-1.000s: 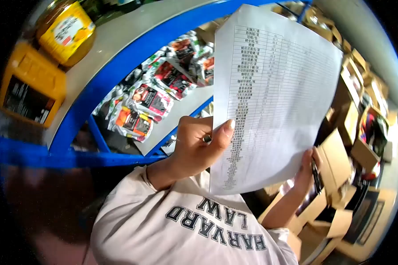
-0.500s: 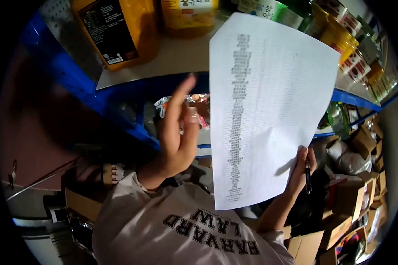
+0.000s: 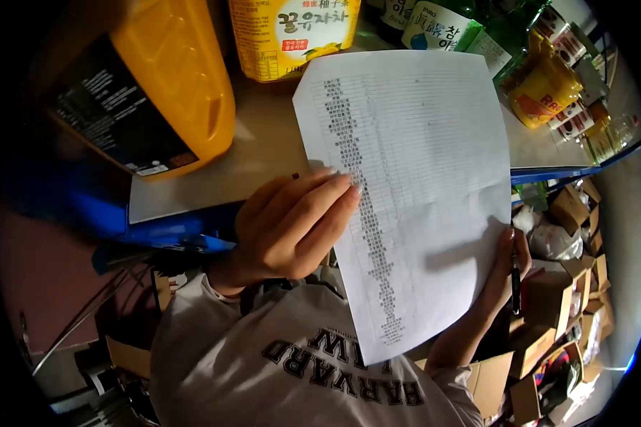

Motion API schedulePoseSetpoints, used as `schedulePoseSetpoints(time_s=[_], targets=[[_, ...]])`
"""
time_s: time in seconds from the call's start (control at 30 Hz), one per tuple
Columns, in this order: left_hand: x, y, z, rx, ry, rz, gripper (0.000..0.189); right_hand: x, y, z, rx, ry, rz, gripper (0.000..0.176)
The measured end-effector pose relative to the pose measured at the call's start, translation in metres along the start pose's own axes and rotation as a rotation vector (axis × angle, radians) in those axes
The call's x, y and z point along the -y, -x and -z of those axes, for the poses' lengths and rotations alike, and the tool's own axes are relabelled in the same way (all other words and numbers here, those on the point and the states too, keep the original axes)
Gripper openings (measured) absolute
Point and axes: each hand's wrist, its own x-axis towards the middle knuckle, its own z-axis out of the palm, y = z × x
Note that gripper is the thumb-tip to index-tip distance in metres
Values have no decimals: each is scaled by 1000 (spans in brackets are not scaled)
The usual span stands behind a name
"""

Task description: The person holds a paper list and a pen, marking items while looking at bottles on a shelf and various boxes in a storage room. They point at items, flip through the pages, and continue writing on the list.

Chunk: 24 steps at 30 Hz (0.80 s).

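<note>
I'm holding the printed list (image 3: 420,178) up before the shelf (image 3: 263,153), right hand (image 3: 507,267) clenching its lower edge together with a pen (image 3: 516,281), left hand (image 3: 285,231) lying loose, gripping nothing, fingertips (image 3: 338,186) on the text column, so I'd trace lightly, sheet taut.

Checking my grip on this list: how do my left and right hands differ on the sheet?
The left hand shows its back in full, fingers laid flat on the sheet, over its printed column; the right hand is mostly hidden behind the lower right edge. The right hand also holds a pen; the left shows none. Both touch the sheet.
</note>
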Motion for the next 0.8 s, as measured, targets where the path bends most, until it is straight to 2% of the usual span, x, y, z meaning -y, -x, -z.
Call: schedulePoseSetpoints(time_s=[0.07, 0.17, 0.2, 0.23, 0.3, 0.33, 0.4, 0.47, 0.53, 0.6, 0.7, 0.77, 0.8], targets=[[5, 1, -1, -2, 20, -57, 3, -1, -5, 0, 4, 80, 52, 21], [9, 4, -15, -182, 160, -32, 8, -13, -24, -8, -170, -37, 14, 17], [9, 1, -10, -96, 170, -23, 14, -6, -25, 2, -97, -279, -196, 18], [10, 2, -10, -101, 160, -46, 13, -6, -23, 2, -114, 18, 171, 21], [13, 4, -15, -122, 130, -94, 11, -15, -34, 10, -189, 252, 582, 40], [11, 5, -17, -144, 137, -72, 10, -3, -32, 9, -91, -48, 435, 51], [8, 6, -20, -185, 147, -35, 8, 30, -33, 9, 216, -639, 309, 49], [11, 7, -13, -87, 141, -92, 8, 63, -33, -2, 571, -889, 244, 48], [10, 8, -11, -49, 140, -113, 12, 84, -43, -20, 910, -855, 199, 26], [9, 9, -13, -76, 133, -102, 13, 106, -41, -51, 940, -635, 183, 15], [13, 5, -9, -41, 125, -130, 11, 133, -40, -107, 848, -199, 368, 30], [12, 4, -9, -34, 136, -116, 10, 129, -40, -126, 881, -297, 350, 38], [11, 3, -9, -29, 143, -107, 10, 136, -39, -128, 914, -271, 258, 44]])
